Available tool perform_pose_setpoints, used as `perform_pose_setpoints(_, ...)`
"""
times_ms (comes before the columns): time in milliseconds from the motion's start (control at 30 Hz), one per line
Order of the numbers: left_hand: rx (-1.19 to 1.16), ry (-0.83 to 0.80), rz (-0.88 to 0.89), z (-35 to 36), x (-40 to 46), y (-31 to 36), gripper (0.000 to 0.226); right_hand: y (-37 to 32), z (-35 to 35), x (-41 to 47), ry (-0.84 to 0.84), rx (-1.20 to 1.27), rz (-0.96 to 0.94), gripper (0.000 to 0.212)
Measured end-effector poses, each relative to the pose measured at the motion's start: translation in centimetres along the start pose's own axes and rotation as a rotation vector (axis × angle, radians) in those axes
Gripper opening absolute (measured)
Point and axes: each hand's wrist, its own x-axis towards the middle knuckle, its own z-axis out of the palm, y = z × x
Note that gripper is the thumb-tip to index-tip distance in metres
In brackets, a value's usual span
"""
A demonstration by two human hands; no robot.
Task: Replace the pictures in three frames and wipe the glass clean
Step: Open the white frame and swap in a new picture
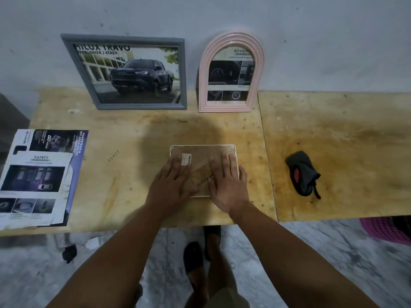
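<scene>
A small white-edged frame [201, 152] lies face down at the middle of the wooden table [133, 134], its brown backing board up with a sticker on it. My left hand [172, 181] and my right hand [228, 185] both press flat on that backing, fingers straight. A grey frame [131, 71] with a truck picture leans on the wall at the back left. Beside it stands a pink arched frame [231, 72] holding a brochure page. A dark crumpled cloth [302, 174] lies to the right. Loose brochure pages [37, 176] lie at the left.
A second wooden board [344, 152] adjoins the table on the right. A pink basket [387, 230] sits on the floor below its front edge. My feet in dark sandals stand on the marble floor under the table's front edge.
</scene>
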Motion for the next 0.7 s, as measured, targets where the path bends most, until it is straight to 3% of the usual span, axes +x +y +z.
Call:
perform_pose_setpoints(233, -0.069, -0.018, 0.11, -0.3, -0.2, -2.4, 0.06, 0.1, -0.3, 0.0, -0.016, 0.017, -0.002, 0.066)
perform_pose_setpoints(700, -0.07, 0.014, 0.145, 0.4, 0.0, -2.9, 0.06, 0.2, 0.4, 0.1, -0.003, -0.004, 0.001, 0.066)
